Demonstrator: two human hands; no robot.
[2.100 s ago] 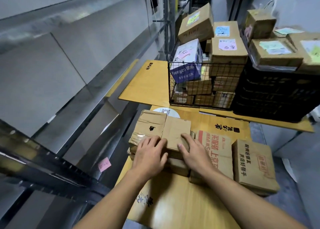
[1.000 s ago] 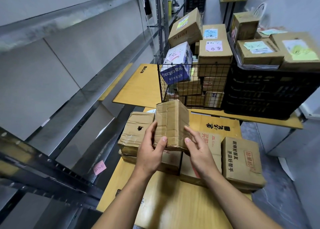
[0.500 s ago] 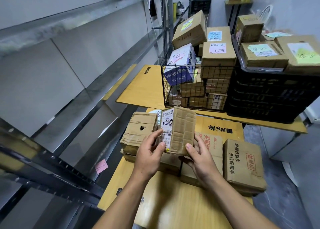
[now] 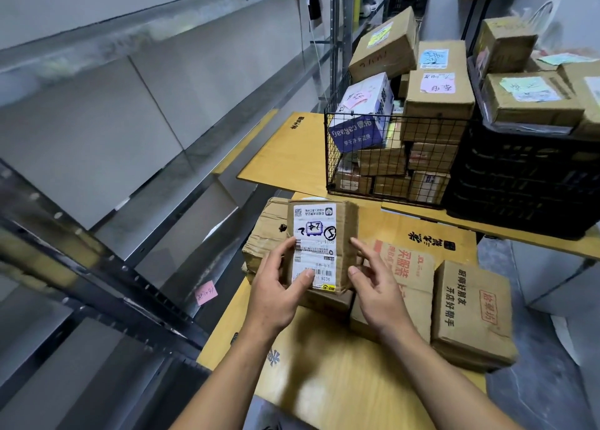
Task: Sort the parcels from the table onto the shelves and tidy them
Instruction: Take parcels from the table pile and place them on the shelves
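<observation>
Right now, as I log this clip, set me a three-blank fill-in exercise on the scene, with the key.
The left hand grips a cardboard parcel whose white ____ faces the camera.
The wire basket of parcels stands beside a black plastic ____.
The sticky note on the shelving is ____.
Missing: label; crate; pink.

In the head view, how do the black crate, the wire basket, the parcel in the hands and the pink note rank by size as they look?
1-2. black crate and wire basket: they look alike, and the frame edge cuts the crate.
3. held parcel, enlarged by nearness to the camera.
4. pink note.
</observation>
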